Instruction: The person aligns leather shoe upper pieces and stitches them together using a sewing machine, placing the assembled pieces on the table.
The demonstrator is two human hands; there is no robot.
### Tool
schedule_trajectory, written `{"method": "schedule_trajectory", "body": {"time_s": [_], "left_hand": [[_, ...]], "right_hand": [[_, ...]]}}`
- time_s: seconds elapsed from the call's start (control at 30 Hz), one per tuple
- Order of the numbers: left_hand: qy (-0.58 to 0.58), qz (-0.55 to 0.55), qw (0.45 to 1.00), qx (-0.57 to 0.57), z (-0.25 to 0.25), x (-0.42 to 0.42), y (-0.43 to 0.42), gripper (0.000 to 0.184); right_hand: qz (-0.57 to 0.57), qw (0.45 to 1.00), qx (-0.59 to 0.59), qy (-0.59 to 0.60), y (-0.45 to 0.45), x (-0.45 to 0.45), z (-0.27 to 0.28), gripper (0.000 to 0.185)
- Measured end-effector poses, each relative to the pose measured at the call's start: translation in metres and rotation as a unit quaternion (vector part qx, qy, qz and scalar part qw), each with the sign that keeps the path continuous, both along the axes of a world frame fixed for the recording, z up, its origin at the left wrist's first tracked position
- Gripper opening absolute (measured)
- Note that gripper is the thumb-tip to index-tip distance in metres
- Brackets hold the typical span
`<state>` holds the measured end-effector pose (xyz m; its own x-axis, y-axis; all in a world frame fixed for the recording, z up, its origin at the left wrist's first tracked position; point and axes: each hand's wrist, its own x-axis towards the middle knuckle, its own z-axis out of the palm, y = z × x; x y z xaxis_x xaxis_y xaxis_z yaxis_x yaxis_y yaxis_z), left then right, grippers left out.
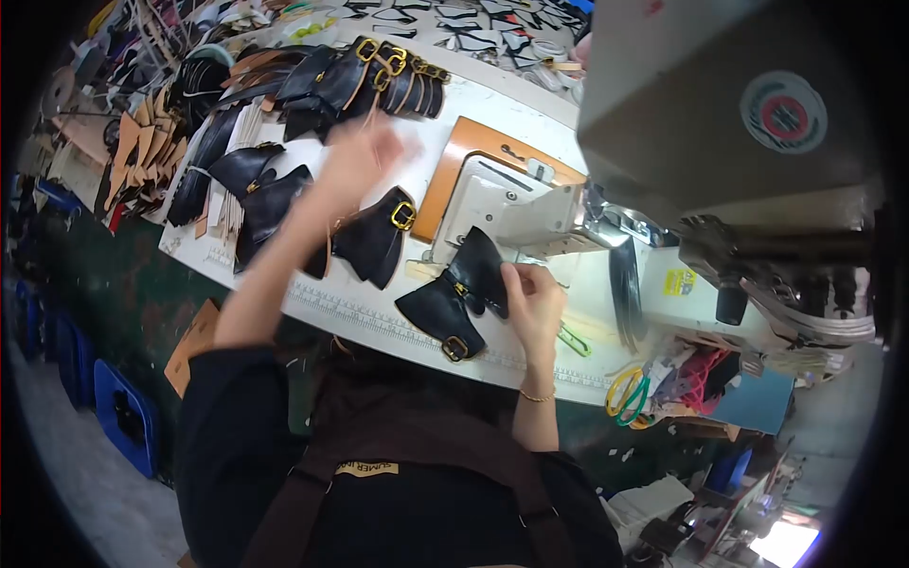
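Note:
My right hand point(535, 301) pinches the right edge of a black leather shoe upper point(443, 301) with a gold zipper pull and a buckle, lying on the white table in front of the sewing machine point(530, 213). Raised over the table's left side, my left hand point(374, 156) is smeared by motion, so its fingers cannot be read. Below it lies another black leather piece with a gold buckle point(374, 237). Further left, more black leather uppers point(270, 204) overlap. Beyond my left hand is a stack of buckled black pieces point(365, 76).
The machine's large head point(701, 114) overhangs the right side. Green thread snips point(574, 341) lie right of my right hand. A ruler strip point(350, 308) runs along the table's front edge. Tan leather scraps point(142, 151) are heaped at far left; a blue stool point(125, 417) stands below.

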<state>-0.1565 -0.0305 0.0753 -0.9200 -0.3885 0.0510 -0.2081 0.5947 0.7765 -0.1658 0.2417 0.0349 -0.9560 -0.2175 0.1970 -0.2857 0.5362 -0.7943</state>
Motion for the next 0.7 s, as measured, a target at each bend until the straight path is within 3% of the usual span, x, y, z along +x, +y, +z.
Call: {"method": "schedule_trajectory", "body": {"time_s": [0.07,0.1,0.17,0.2,0.27,0.3,0.33,0.37,0.43,0.57,0.7], "left_hand": [[-0.269,-0.153,0.945,-0.105,0.008,0.028,0.074,0.067],[-0.198,-0.128,0.952,-0.196,-0.03,0.033,0.101,0.055],[0.108,0.034,0.946,-0.305,-0.078,0.034,0.132,0.041],[0.113,0.031,0.945,-0.304,-0.077,0.033,0.134,0.041],[0.156,-0.021,0.974,-0.16,-0.077,0.034,0.135,0.026],[0.079,-0.068,0.994,0.016,-0.063,0.037,0.131,0.024],[-0.003,-0.116,0.975,0.188,-0.04,0.04,0.126,0.023],[0.001,-0.122,0.975,0.184,-0.023,0.038,0.125,0.023],[0.006,-0.255,0.901,0.352,0.008,0.03,0.121,0.02],[-0.03,-0.294,0.913,0.283,0.064,0.002,0.122,0.018],[-0.032,-0.273,0.921,0.276,0.07,-0.022,0.12,0.014]], "right_hand": [[-0.004,1.0,-0.028,-0.012,-0.005,-0.002,-0.004,0.015],[-0.007,0.999,-0.042,-0.021,-0.002,0.0,-0.007,0.015],[-0.021,0.998,-0.053,-0.007,0.008,0.003,-0.008,0.015],[-0.03,0.997,-0.065,0.011,0.014,0.001,-0.007,0.015],[-0.046,0.994,-0.084,0.046,0.027,-0.001,-0.004,0.015],[-0.05,0.994,-0.083,0.051,0.033,-0.001,0.0,0.015],[-0.01,0.993,-0.104,0.051,0.036,0.002,0.008,0.014],[0.028,0.99,-0.126,0.051,0.038,0.006,0.017,0.014],[0.102,0.978,-0.174,0.053,0.037,0.013,0.034,0.013],[0.07,0.956,-0.279,-0.058,0.032,0.018,0.062,0.013],[0.075,0.914,-0.371,-0.144,0.021,0.016,0.076,0.014]]}}
